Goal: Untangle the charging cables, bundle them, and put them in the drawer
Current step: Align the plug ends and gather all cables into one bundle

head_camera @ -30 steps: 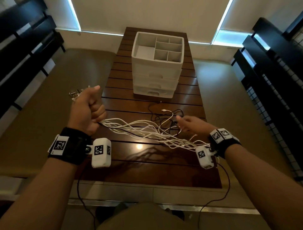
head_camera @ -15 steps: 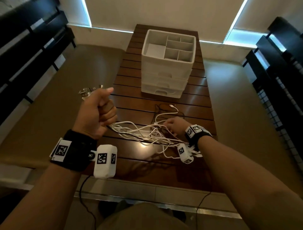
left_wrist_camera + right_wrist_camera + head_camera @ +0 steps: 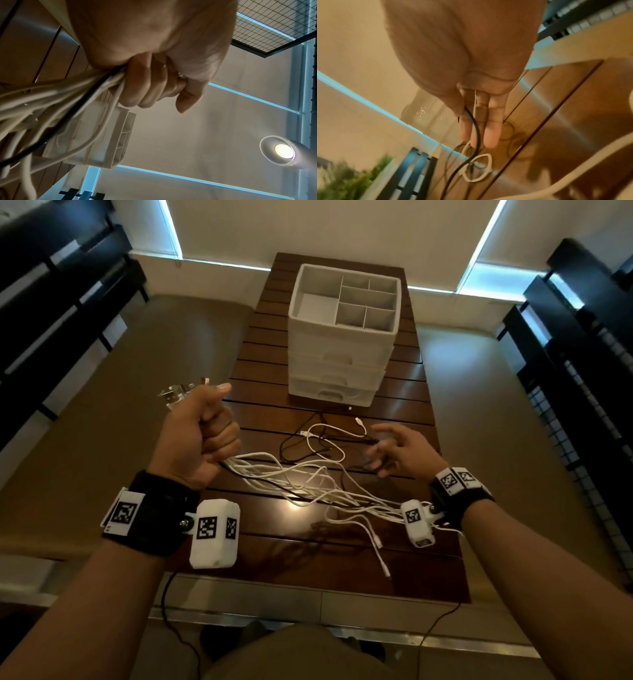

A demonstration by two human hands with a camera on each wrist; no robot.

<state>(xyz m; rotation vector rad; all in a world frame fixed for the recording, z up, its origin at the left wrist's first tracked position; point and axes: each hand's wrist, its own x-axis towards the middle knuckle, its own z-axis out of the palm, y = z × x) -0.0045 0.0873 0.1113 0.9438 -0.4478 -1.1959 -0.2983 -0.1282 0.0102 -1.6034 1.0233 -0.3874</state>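
My left hand [image 3: 198, 436] is a raised fist gripping a bunch of white charging cables [image 3: 308, 481] with one black strand; their USB plugs [image 3: 178, 395] stick out above the thumb. The left wrist view shows the fingers [image 3: 150, 83] wrapped around the cables [image 3: 60, 101]. The strands fan right across the wooden table [image 3: 342, 559] and pass under my right wrist. My right hand [image 3: 394, 453] hovers over the tangle's right side, blurred. In the right wrist view its thumb and fingers [image 3: 479, 121] pinch a black cable [image 3: 476, 129]. The white drawer unit [image 3: 342, 337] stands beyond, drawers closed.
Loose white and black loops [image 3: 325, 440] lie between the hands and the drawer unit. Two white cable ends [image 3: 380, 556] trail toward the table's near edge. Dark shelving [image 3: 582, 371] flanks the right side and dark racks [image 3: 51, 302] the left.
My right hand dipped into the middle of the tangle, then drew back to the right with the black cable. The left fist has kept its grip on the bunch.
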